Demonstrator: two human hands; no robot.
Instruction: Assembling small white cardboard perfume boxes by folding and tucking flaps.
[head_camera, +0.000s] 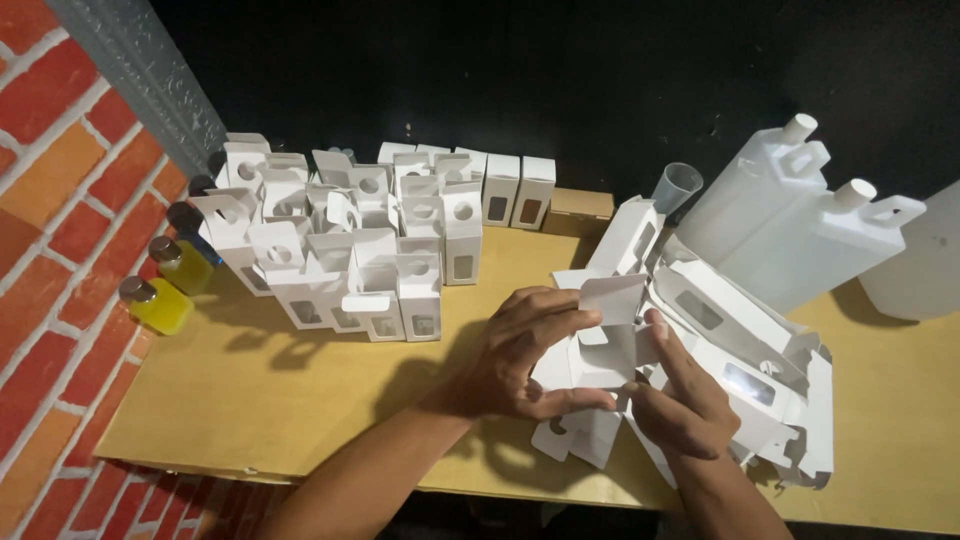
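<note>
Both hands grip one white carton blank (600, 345), held upright betw. them: left hand (520, 355) closed on its left side, right hand (680, 400) prob. pinching the lower right edge.

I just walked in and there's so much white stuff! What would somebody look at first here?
First, the two hands in the middle: the left hand and right hand are folding a small white box. Behind them to the left stands a crowd of folded white boxes, and flat unfolded ones lie heaped on the right. Big white jugs stand at the back right, and little yellow bottles sit by the brick wall.
</note>
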